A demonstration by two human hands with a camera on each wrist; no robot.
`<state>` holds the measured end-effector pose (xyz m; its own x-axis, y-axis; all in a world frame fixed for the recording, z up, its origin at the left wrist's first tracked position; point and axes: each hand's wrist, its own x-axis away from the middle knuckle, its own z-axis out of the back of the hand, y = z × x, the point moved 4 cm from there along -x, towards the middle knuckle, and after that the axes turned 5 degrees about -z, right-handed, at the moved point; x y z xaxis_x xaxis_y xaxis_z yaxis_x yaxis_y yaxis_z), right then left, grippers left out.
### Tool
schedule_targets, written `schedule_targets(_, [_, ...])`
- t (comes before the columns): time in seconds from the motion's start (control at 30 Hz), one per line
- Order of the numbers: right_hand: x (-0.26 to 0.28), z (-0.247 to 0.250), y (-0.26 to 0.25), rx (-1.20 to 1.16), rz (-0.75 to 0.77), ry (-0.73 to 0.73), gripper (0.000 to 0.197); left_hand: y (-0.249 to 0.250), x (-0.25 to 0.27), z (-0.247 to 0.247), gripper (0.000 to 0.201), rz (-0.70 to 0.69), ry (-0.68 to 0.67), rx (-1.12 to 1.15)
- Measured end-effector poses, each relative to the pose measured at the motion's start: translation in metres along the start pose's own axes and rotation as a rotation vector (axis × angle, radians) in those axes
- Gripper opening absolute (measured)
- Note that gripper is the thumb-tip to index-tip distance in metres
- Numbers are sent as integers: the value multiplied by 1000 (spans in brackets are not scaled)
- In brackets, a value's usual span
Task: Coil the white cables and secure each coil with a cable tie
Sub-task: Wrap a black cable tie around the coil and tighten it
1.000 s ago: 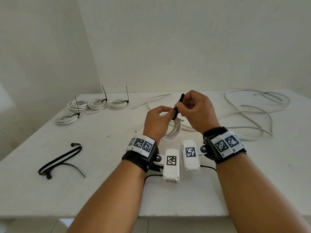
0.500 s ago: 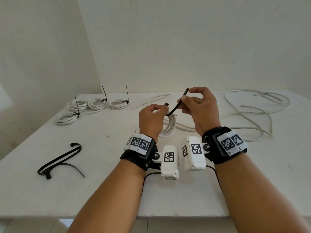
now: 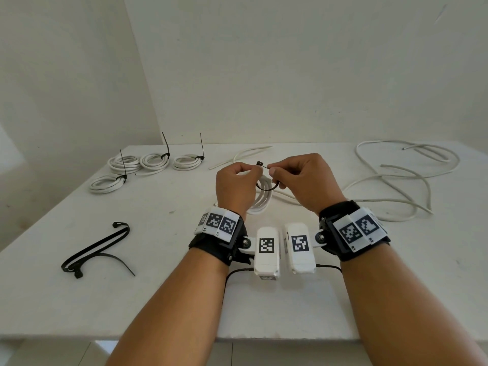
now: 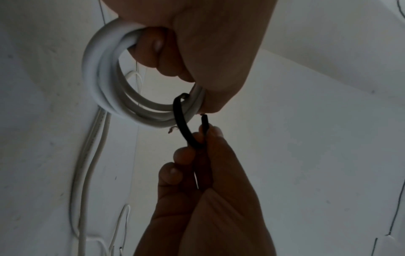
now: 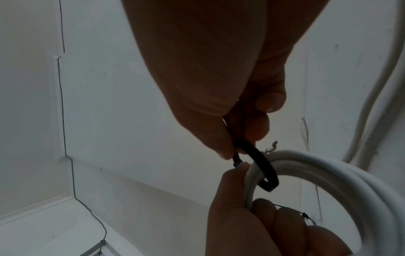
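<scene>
White cable, wound into a small coil [image 3: 261, 198], is hanging above the middle of the white table [image 3: 163, 291], gripped by the left hand [image 3: 235, 186]. In the left wrist view the fingers [image 4: 153, 50] of this hand are curling through the coil [image 4: 114, 97], and the thumb is pressing on its outer side. A black cable tie [image 3: 266, 187] is looping under the bundled turns; its head [image 3: 260, 163] is standing up just above the left fingertips. The right hand [image 3: 303, 180] is pinching the tie's tail end between thumb and forefinger, with the other fingers curled beneath it. In the right wrist view the strap [image 5: 263, 166] is curving around the coil [image 5: 328, 173], and its tip is lying right against the left thumb; whether the tip is entering the head cannot be told.

Outward from the hands: four finished coils [image 3: 155, 161] are lying at the far left of the table, each bound with a black tie whose tail is sticking upward. Loose white cables [image 3: 390, 180] are sprawling over the far right, and a further loose length [image 3: 243, 154] is lying just behind the hands. Spare black ties [image 3: 97, 249] are resting near the left front edge. Both wrists are carrying black bands with white camera units and printed markers.
</scene>
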<state>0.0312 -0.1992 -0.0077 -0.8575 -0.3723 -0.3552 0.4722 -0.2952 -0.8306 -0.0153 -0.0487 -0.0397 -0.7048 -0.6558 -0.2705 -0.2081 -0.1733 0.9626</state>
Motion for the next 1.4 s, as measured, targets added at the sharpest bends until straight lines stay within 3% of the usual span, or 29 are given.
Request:
schedule_targets(0.47, [-3, 3, 6, 85, -7, -11, 11, 2, 3, -6, 10, -151, -139, -180])
schedule_targets(0.53, [-4, 3, 10, 37, -44, -13, 6, 4, 6, -8, 13, -190, -182, -192])
schedule_targets(0.63, [-4, 3, 14, -55, -110, -23, 16, 7, 8, -10, 15, -212, -248, -194])
schedule_targets(0.73, [-5, 2, 14, -137, -164, -41, 16, 6, 8, -10, 16, -109, -281, -83])
schedule_targets(0.9, [-6, 1, 21, -289, -321, -112, 34, -1, 12, -19, 16, 274, -472, 279])
schedule_targets(1.13, [-8, 1, 37, -492, -520, -198, 27, -4, 18, -27, 24, 322, -529, 284])
schedule_targets(1.3, [-15, 6, 51, -742, -672, -46, 19, -4, 29, -34, 15, 339, -550, 355])
schedule_targets(1.4, [-16, 7, 54, -755, -676, -9, 17, -4, 32, -38, 18, 381, -566, 446])
